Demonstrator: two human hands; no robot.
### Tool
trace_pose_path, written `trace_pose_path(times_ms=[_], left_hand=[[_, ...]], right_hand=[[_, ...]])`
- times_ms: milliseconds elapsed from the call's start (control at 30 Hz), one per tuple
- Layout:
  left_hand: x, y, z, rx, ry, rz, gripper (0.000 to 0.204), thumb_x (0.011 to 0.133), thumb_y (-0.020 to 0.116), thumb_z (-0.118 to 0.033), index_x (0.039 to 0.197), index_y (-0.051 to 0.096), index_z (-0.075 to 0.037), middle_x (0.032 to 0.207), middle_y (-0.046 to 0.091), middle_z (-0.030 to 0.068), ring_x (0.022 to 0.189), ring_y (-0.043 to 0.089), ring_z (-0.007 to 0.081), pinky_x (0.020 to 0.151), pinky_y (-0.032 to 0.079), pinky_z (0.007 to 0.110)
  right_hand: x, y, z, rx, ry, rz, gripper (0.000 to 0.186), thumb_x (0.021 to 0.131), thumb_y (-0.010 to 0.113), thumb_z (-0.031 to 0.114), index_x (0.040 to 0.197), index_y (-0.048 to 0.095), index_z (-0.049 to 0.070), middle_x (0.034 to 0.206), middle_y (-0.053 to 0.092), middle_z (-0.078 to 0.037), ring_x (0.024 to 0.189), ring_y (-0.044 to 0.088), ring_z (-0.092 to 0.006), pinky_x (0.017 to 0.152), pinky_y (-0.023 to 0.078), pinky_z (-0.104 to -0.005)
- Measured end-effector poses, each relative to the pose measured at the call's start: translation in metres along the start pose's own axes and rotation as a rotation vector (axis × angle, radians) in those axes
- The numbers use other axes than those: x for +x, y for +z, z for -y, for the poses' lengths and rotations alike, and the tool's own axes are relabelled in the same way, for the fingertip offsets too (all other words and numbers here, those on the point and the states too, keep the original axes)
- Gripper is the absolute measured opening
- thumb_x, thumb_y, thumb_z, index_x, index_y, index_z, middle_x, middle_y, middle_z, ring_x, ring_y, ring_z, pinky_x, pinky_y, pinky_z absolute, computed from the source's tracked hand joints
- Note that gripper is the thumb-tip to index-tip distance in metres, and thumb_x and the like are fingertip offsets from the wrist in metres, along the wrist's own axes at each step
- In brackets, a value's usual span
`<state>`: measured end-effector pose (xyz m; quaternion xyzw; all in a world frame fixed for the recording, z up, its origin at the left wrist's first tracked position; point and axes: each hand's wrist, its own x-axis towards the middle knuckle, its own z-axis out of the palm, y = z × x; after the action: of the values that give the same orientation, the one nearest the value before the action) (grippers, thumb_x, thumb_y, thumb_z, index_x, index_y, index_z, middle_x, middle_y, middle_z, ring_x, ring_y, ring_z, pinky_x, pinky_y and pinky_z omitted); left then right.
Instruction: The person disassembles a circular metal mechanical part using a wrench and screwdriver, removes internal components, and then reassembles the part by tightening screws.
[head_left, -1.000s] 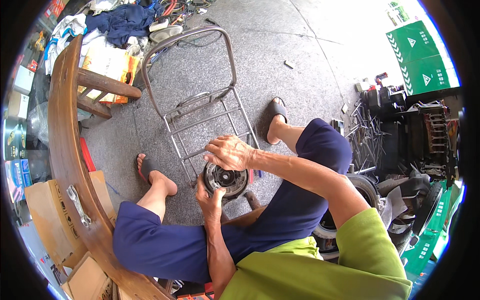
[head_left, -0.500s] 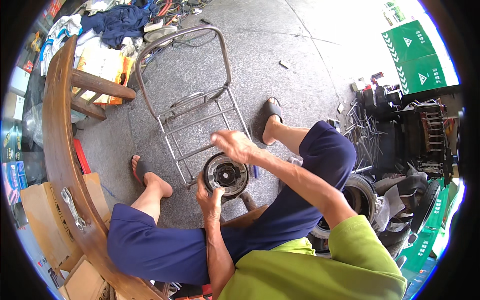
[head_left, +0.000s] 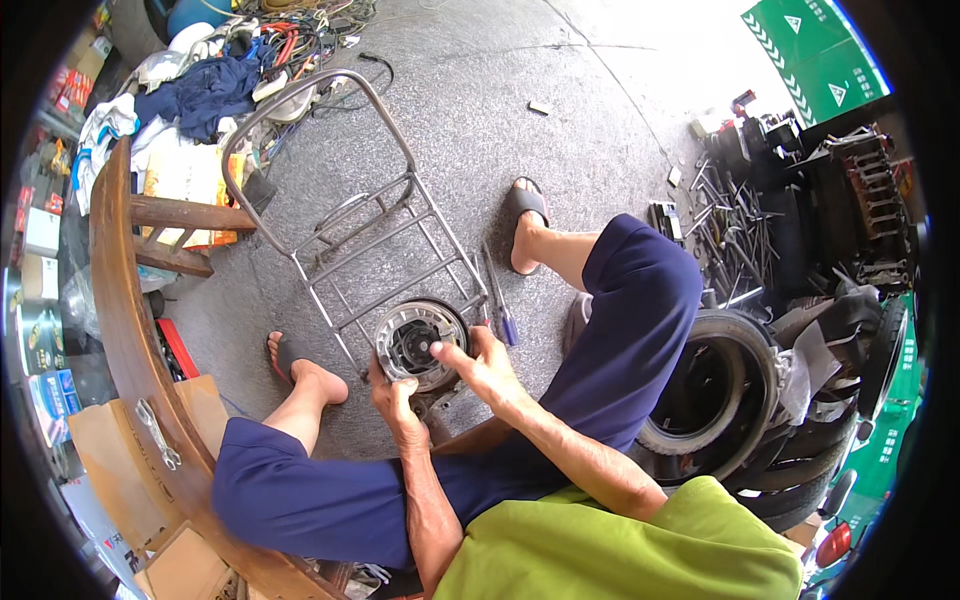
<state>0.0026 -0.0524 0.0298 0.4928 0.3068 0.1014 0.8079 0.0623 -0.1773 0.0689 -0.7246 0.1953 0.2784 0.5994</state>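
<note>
A round metal wheel hub (head_left: 400,372), with rings and a dark centre, is between my knees at the near end of a tubular metal rack (head_left: 437,265). My left hand (head_left: 400,408) grips its lower left edge, thumb on the rim and fingers round the side, partly hidden. On the opposite side my right hand (head_left: 487,372) holds the hub, its thumb laid over the face near the centre and its fingers at the right edge. Just right of the hub, a screwdriver (head_left: 509,328) with a blue-purple handle lies on the floor.
A wooden bench (head_left: 118,290) curves along my left, with wrenches (head_left: 157,436) on it and cardboard (head_left: 112,450) beside it. Tyres (head_left: 655,437) lie to my right, beyond my leg. Metal tools (head_left: 735,215) are heaped at far right; clothes (head_left: 205,95) and cables are piled at far left.
My right hand has come down from above the hub onto its right side and face. My left hand still holds the hub. The view has shifted, uncovering the screwdriver.
</note>
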Motion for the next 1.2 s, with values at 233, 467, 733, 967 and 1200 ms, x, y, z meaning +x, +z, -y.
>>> trace_pose_path(times_ms=[233, 467, 733, 967, 1200], left_hand=[[-0.007, -0.003, -0.004, -0.212, -0.178, 0.167, 0.071, 0.080, 0.069, -0.012, 0.143, 0.037, -0.007, 0.126, 0.053, 0.0085, 0.115, 0.053, 0.0209, 0.101, 0.043, 0.035], [-0.013, -0.011, 0.001, -0.326, -0.182, 0.241, 0.078, 0.080, 0.080, -0.016, 0.143, 0.036, -0.007, 0.129, 0.052, 0.0088, 0.117, 0.053, 0.0222, 0.102, 0.043, 0.040], [-0.009, -0.007, -0.007, -0.167, -0.140, 0.119, 0.074, 0.080, 0.077, -0.008, 0.142, 0.037, -0.004, 0.123, 0.057, 0.0095, 0.110, 0.058, 0.0204, 0.097, 0.047, 0.036], [-0.004, -0.003, -0.002, 0.053, -0.149, -0.098, 0.065, 0.088, 0.072, -0.034, 0.136, 0.044, 0.000, 0.125, 0.055, 0.0152, 0.107, 0.059, 0.0244, 0.093, 0.049, 0.038], [0.008, -0.015, -0.012, -0.199, -0.352, -0.085, 0.054, 0.091, 0.053, -0.061, 0.102, 0.058, -0.008, 0.069, 0.060, 0.0031, 0.044, 0.048, 0.0133, 0.033, 0.030, 0.027]], right_hand=[[-0.029, -0.001, 0.021, -0.265, -0.458, -0.137, 0.063, 0.075, 0.080, 0.031, 0.118, 0.054, -0.007, 0.089, 0.066, -0.017, 0.076, 0.066, -0.0242, 0.069, 0.053, -0.0340], [-0.039, 0.004, 0.022, -0.435, -0.716, -0.180, 0.071, 0.076, 0.080, 0.035, 0.124, 0.050, -0.009, 0.096, 0.067, -0.025, 0.087, 0.069, -0.0352, 0.077, 0.055, -0.0391], [-0.025, 0.010, 0.019, -0.254, -0.442, -0.111, 0.059, 0.076, 0.079, 0.029, 0.115, 0.054, -0.007, 0.074, 0.066, -0.018, 0.058, 0.065, -0.0231, 0.054, 0.050, -0.0345], [0.005, 0.004, -0.005, -0.327, -0.176, -0.090, 0.057, 0.080, 0.072, 0.051, 0.089, 0.062, -0.005, 0.060, 0.060, -0.010, 0.062, 0.062, -0.0146, 0.053, 0.046, -0.0326], [-0.008, 0.002, 0.002, 0.185, -0.253, 0.164, 0.044, 0.095, 0.063, 0.029, 0.122, 0.058, -0.005, 0.089, 0.067, -0.008, 0.063, 0.061, -0.0113, 0.057, 0.049, -0.0248]])
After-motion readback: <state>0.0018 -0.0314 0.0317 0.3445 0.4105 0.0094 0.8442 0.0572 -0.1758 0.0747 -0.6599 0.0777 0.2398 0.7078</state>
